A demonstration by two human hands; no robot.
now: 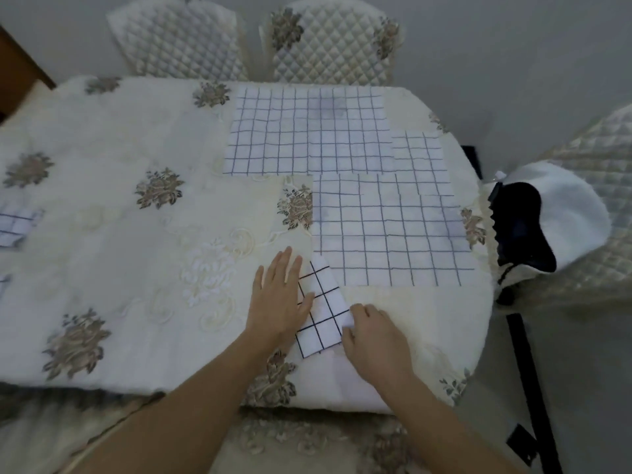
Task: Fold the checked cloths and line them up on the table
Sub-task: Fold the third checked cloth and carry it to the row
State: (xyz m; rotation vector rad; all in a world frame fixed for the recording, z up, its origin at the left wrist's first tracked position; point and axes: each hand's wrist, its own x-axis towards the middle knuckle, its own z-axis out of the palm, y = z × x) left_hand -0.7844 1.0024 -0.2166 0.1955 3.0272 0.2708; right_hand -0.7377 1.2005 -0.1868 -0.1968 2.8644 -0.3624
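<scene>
Both forearms reach in from the near edge of the counter point(136, 268) to a small folded checked cloth point(323, 316) lying tilted near its near-right side. The left hand point(278, 295) lies open and flat, fingers straight and pointing far, its palm on the tablecloth and its fingers pressing the cloth's left edge, while the right hand point(371, 331) is knuckles up with fingers curled, pinching the cloth's right edge. Farther right, 2 large checked cloths point(386, 230) lie spread flat and overlapping, and more folded checked pieces point(17, 224) show at the counter's left edge.
</scene>
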